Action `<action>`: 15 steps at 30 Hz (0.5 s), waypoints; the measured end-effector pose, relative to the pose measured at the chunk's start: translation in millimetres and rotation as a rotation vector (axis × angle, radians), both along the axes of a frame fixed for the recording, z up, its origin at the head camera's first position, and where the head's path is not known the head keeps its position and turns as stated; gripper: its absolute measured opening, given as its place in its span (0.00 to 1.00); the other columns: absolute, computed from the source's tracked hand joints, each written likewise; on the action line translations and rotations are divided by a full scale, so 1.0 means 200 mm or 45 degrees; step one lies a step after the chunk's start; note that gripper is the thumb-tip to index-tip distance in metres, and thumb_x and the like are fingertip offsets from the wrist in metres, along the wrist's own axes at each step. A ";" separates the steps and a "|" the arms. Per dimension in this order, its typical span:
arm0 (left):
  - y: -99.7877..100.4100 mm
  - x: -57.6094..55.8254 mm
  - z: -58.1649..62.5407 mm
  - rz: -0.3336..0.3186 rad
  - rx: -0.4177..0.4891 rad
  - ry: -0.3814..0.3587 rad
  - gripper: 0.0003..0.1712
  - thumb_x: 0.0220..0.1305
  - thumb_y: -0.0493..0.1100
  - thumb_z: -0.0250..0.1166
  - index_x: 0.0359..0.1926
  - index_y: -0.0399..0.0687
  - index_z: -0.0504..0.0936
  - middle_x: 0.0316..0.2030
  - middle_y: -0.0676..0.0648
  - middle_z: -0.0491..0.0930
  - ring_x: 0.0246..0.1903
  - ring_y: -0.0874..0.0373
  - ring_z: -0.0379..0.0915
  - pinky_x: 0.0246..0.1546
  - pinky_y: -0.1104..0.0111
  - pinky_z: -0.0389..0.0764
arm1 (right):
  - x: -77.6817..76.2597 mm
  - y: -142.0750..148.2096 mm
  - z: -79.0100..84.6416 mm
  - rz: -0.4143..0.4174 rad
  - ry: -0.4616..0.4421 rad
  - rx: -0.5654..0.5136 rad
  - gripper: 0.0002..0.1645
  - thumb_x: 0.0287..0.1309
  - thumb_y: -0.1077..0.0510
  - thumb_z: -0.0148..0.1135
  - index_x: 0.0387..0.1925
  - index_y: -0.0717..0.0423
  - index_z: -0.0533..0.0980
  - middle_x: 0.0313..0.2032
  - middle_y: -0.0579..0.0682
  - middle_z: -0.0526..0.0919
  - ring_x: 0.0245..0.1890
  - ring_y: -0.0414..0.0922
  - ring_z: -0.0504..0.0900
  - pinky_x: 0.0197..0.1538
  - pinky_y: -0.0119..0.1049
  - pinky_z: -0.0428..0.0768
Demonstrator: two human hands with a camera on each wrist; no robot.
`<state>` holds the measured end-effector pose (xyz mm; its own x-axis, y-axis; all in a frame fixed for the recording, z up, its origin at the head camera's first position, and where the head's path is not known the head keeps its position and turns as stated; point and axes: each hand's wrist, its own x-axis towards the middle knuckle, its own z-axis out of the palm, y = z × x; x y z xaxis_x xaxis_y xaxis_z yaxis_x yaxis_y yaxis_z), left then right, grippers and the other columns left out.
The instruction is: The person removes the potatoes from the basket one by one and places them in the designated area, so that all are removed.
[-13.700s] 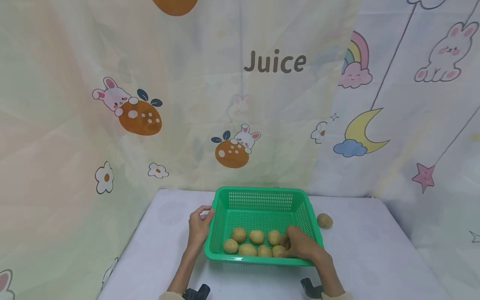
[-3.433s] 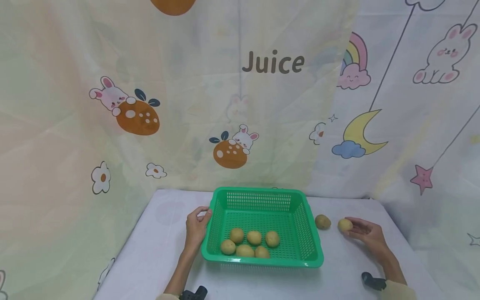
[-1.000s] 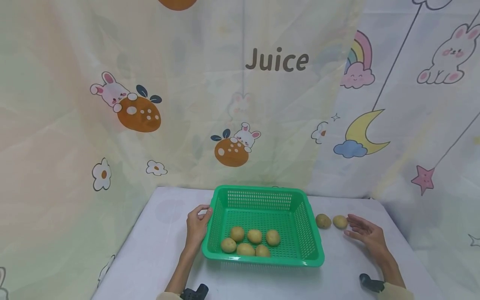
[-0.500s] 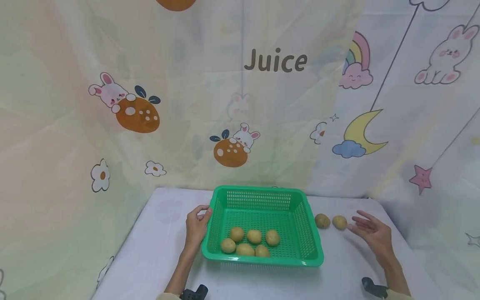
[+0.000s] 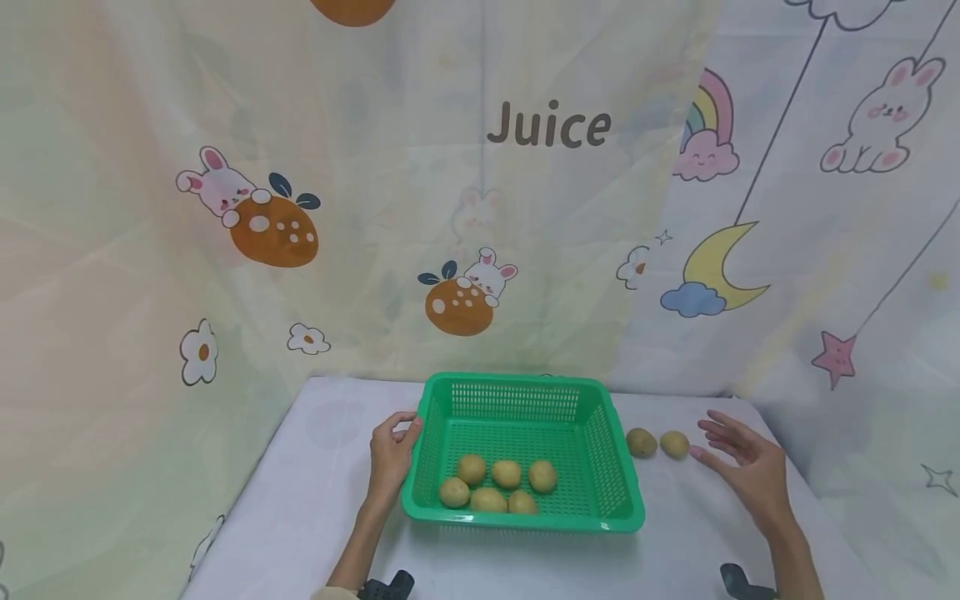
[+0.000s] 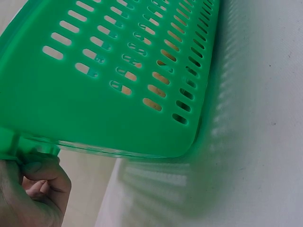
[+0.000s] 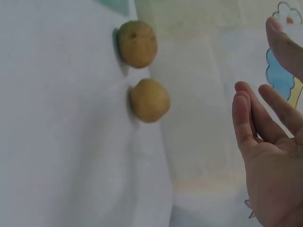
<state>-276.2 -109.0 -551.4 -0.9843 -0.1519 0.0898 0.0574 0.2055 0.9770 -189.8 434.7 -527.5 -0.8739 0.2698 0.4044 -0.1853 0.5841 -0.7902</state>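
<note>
A green plastic basket [image 5: 525, 522] with slotted walls stands on the white table. Several potatoes [image 5: 506, 474] lie in its near half. My left hand [image 5: 392, 454] grips the basket's left rim, thumb and curled fingers around it; the left wrist view shows this hand [image 6: 35, 194] at the rim's corner. To the right of the basket two potatoes rest side by side on the table, a browner one [image 5: 641, 442] close to the basket and a paler one [image 5: 675, 444] beyond it. My right hand [image 5: 750, 467] is just right of the paler potato, fingers spread and holding nothing.
A patterned cloth backdrop [image 5: 375, 208] hangs behind and on both sides of the table. White table surface [image 5: 690, 533] extends in front of the two potatoes and along the basket's left side.
My right hand took a potato out of the basket, set it on the table beside the browner one and let go. It has since drawn back right, fingers opening. The left hand stays.
</note>
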 end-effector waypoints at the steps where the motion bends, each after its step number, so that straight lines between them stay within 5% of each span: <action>1: 0.00 0.00 0.00 0.004 -0.001 -0.003 0.17 0.83 0.44 0.63 0.60 0.36 0.84 0.29 0.39 0.91 0.22 0.57 0.86 0.24 0.70 0.83 | 0.01 -0.02 0.01 0.010 0.011 0.003 0.43 0.60 0.62 0.82 0.75 0.59 0.75 0.54 0.23 0.88 0.51 0.17 0.83 0.54 0.12 0.78; 15: 0.01 0.00 0.00 0.014 -0.020 0.005 0.17 0.82 0.44 0.63 0.60 0.35 0.85 0.29 0.38 0.91 0.22 0.57 0.86 0.23 0.70 0.83 | 0.09 -0.27 0.09 0.058 0.080 -0.011 0.44 0.56 0.67 0.83 0.74 0.57 0.77 0.58 0.39 0.92 0.53 0.25 0.86 0.62 0.13 0.76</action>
